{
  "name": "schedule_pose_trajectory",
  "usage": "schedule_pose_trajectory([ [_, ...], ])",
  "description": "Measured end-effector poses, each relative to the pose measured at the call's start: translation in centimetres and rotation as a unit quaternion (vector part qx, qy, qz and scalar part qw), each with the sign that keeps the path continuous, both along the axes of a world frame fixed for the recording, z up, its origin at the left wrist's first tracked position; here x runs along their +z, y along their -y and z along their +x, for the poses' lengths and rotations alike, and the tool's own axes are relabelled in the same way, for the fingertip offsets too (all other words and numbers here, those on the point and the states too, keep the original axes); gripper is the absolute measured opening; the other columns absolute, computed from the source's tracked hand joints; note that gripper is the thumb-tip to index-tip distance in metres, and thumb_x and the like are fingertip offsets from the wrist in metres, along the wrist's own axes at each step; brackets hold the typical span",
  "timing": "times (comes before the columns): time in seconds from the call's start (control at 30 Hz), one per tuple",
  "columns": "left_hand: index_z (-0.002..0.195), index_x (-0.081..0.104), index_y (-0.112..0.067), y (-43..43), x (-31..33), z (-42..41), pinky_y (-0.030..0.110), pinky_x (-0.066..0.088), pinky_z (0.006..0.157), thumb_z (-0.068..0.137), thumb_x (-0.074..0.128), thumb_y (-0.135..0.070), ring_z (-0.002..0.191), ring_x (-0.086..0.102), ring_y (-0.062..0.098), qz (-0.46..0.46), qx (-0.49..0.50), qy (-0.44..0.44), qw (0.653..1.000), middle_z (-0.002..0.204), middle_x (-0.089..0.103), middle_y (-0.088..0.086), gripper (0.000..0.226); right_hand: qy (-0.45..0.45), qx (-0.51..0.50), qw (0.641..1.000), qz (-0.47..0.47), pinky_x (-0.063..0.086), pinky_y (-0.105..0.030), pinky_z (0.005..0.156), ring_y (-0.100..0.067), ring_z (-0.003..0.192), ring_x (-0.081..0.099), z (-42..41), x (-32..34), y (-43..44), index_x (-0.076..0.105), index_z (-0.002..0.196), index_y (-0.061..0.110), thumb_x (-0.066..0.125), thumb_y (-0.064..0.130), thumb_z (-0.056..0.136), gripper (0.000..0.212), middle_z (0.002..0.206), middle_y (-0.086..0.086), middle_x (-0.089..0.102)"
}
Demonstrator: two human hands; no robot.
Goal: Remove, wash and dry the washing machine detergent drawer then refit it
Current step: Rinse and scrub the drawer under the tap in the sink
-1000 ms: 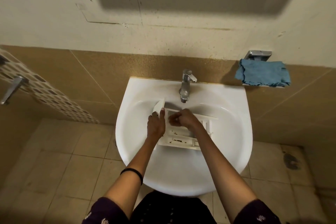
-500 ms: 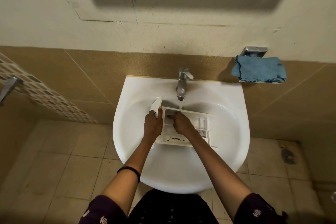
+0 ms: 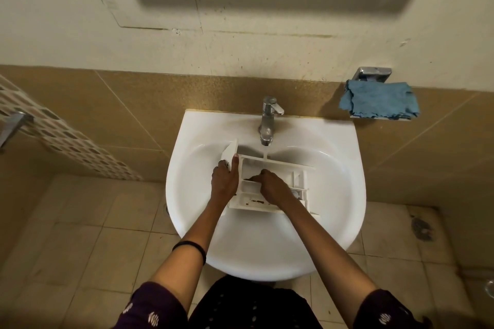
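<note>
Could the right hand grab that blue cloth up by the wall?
Probably yes. The blue cloth lies uncovered on its holder; nothing stands between it and the right hand, now in the drawer.

The right hand (image 3: 272, 187) hides part of the detergent drawer (image 3: 280, 168).

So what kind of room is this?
Probably a bathroom or washroom: a white basin with a chrome tap, tan tiled walls, and a blue cloth up beside it.

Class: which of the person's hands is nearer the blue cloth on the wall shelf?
Right. The right hand, inside the drawer, lies below-left of the blue cloth; the left hand grips the drawer's left end, farther away.
</note>
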State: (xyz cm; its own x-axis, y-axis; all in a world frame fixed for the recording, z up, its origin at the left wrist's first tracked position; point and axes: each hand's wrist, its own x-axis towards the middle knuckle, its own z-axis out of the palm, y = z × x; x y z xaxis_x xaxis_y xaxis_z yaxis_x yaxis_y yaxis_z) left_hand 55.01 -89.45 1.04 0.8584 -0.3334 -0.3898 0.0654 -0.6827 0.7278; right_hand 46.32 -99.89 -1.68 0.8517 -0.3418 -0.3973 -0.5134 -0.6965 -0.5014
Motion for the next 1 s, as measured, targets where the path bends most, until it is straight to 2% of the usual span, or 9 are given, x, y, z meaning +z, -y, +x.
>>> schedule_pose_trajectory([
  [0.13, 0.125, 0.047, -0.001, -0.1, 0.0, 0.0, 0.045, 0.041, 0.100, 0.096, 0.031, -0.049, 0.115, 0.051, 0.035, -0.002, -0.003, -0.003, 1.000, 0.125, 0.055, 0.019, 0.058, -0.047, -0.087, 0.995, -0.003, 0.047, -0.033, 0.092, -0.029, 0.111, 0.057, 0.6, 0.6, 1.7, 0.067, 0.110, 0.008, 0.046, 0.008, 0.090, 0.029, 0.122, -0.012, 0.061],
  [0.2, 0.126, 0.046, -0.002, -0.2, 0.2, -0.1, 0.043, 0.041, 0.100, 0.097, 0.030, -0.049, 0.115, 0.051, 0.035, -0.010, -0.001, -0.007, 1.000, 0.126, 0.054, 0.019, 0.058, 0.032, -0.193, 0.976, 0.095, 0.049, -0.029, 0.082, -0.026, 0.097, 0.060, 1.5, 1.6, 2.4, 0.070, 0.097, 0.003, 0.051, 0.004, 0.087, 0.022, 0.106, -0.013, 0.067],
  [0.33, 0.136, 0.041, -0.010, -0.7, 0.5, -0.6, 0.040, 0.033, 0.105, 0.100, 0.019, -0.045, 0.124, 0.045, 0.031, -0.101, 0.037, -0.053, 0.993, 0.136, 0.048, 0.013, 0.055, 0.166, -0.438, 0.683, 0.561, 0.052, -0.027, 0.079, -0.021, 0.075, 0.058, 2.2, 4.3, 2.8, 0.061, 0.082, -0.002, 0.044, -0.001, 0.093, 0.021, 0.078, -0.014, 0.060],
  [0.47, 0.142, 0.036, -0.012, -1.2, -0.2, 0.0, 0.036, 0.030, 0.110, 0.101, 0.017, -0.041, 0.128, 0.043, 0.028, -0.142, 0.078, -0.105, 0.981, 0.139, 0.046, 0.009, 0.053, 0.173, -0.473, 0.567, 0.652, 0.041, -0.038, 0.100, -0.023, 0.078, 0.056, 3.0, 5.1, 3.0, 0.054, 0.085, -0.006, 0.034, -0.003, 0.098, 0.024, 0.084, -0.016, 0.056],
  [0.53, 0.139, 0.042, -0.013, -1.1, -0.6, 0.5, 0.039, 0.034, 0.108, 0.101, 0.019, -0.043, 0.121, 0.048, 0.030, -0.145, 0.092, -0.137, 0.976, 0.133, 0.051, 0.012, 0.054, 0.156, -0.427, 0.612, 0.647, 0.047, -0.035, 0.096, -0.022, 0.076, 0.059, 3.3, 5.3, 2.6, 0.054, 0.090, -0.009, 0.032, -0.006, 0.097, 0.023, 0.083, -0.015, 0.059],
  [0.6, 0.134, 0.048, -0.012, -1.1, -0.9, 0.8, 0.045, 0.040, 0.105, 0.099, 0.020, -0.047, 0.115, 0.053, 0.031, -0.155, 0.093, -0.160, 0.970, 0.128, 0.056, 0.016, 0.057, 0.080, -0.307, 0.755, 0.574, 0.056, -0.027, 0.075, -0.020, 0.067, 0.064, 3.1, 6.1, 1.4, 0.055, 0.101, -0.018, 0.037, -0.008, 0.094, 0.022, 0.074, -0.013, 0.066],
  [0.67, 0.131, 0.051, -0.010, -1.1, -1.0, 0.8, 0.046, 0.040, 0.104, 0.099, 0.021, -0.047, 0.114, 0.054, 0.031, -0.160, 0.094, -0.170, 0.968, 0.126, 0.057, 0.017, 0.057, 0.028, -0.216, 0.839, 0.498, 0.056, -0.024, 0.067, -0.020, 0.067, 0.064, 2.9, 6.4, 0.5, 0.055, 0.110, -0.020, 0.041, -0.007, 0.093, 0.026, 0.078, -0.018, 0.067],
  [0.83, 0.134, 0.046, -0.012, -0.8, -0.2, 0.2, 0.041, 0.037, 0.105, 0.097, 0.025, -0.053, 0.118, 0.049, 0.029, -0.132, 0.060, -0.114, 0.983, 0.132, 0.052, 0.011, 0.059, 0.058, -0.124, 0.958, 0.254, 0.046, -0.025, 0.076, -0.019, 0.087, 0.058, 2.9, 5.8, 0.5, 0.062, 0.113, -0.005, 0.064, 0.004, 0.084, 0.030, 0.105, -0.019, 0.064],
  [1.0, 0.136, 0.045, -0.009, -0.5, -0.2, 0.0, 0.037, 0.034, 0.102, 0.094, 0.030, -0.055, 0.123, 0.047, 0.031, -0.096, 0.042, -0.072, 0.992, 0.136, 0.050, 0.013, 0.064, 0.005, 0.006, 0.992, 0.126, 0.047, -0.035, 0.085, -0.026, 0.106, 0.054, 2.7, 3.6, -2.3, 0.037, 0.124, 0.005, 0.091, 0.027, 0.050, 0.094, 0.120, -0.008, 0.054],
])
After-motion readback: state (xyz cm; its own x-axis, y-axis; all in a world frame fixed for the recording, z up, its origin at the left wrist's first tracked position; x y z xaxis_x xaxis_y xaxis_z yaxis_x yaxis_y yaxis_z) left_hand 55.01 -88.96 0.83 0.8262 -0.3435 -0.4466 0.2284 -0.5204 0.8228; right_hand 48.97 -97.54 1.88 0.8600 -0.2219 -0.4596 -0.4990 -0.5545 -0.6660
